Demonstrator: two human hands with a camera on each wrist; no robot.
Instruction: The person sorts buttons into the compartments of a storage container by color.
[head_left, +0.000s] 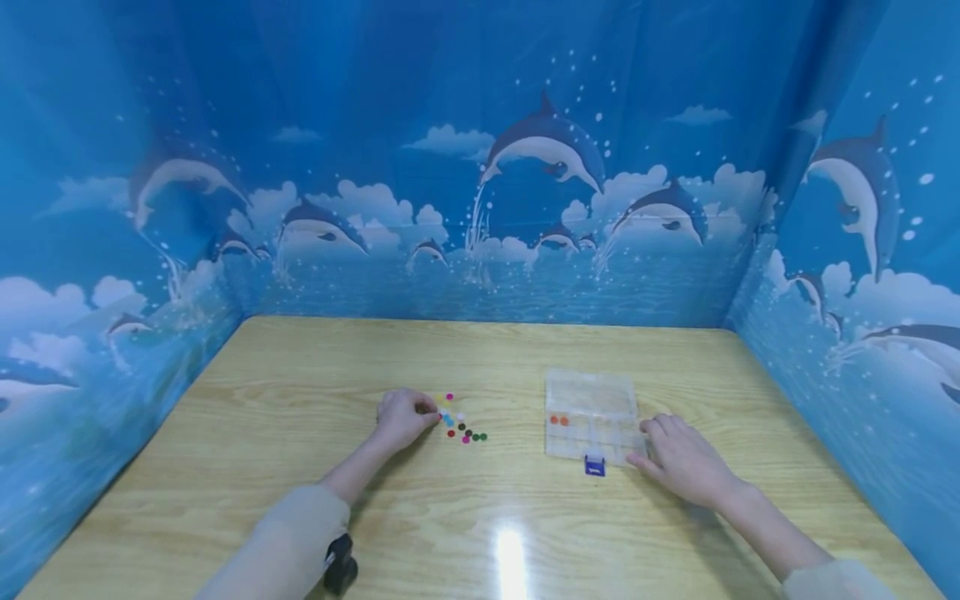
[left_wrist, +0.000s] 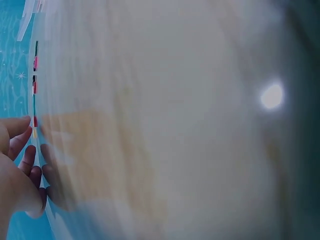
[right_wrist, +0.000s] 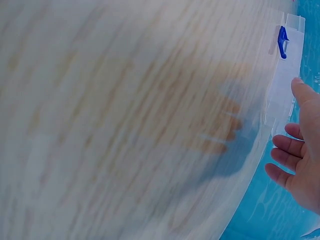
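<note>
Several small coloured beads point(head_left: 461, 427) lie loose on the wooden table point(head_left: 300, 467). My left hand point(head_left: 431, 412) sits at their left edge with its fingers curled, thumb and forefinger pinching a bead there. The left wrist view shows the left hand point(left_wrist: 20, 132) beside the row of beads point(left_wrist: 35, 65). A clear compartment box point(head_left: 592, 400) with a blue latch point(head_left: 595, 465) lies open to the right, with two orange beads point(head_left: 558, 420) in it. My right hand point(head_left: 645, 446) rests flat with relaxed fingers touching the box's front right corner. The right wrist view shows the right hand point(right_wrist: 287, 117) against the box point(right_wrist: 287, 65) and latch point(right_wrist: 282, 40).
Blue curtains printed with dolphins point(head_left: 547, 150) wall the table in at the back, left and right. A black wrist device point(head_left: 341, 565) sits on my left sleeve. A lamp's glare point(head_left: 510, 550) shows on the table near the front edge.
</note>
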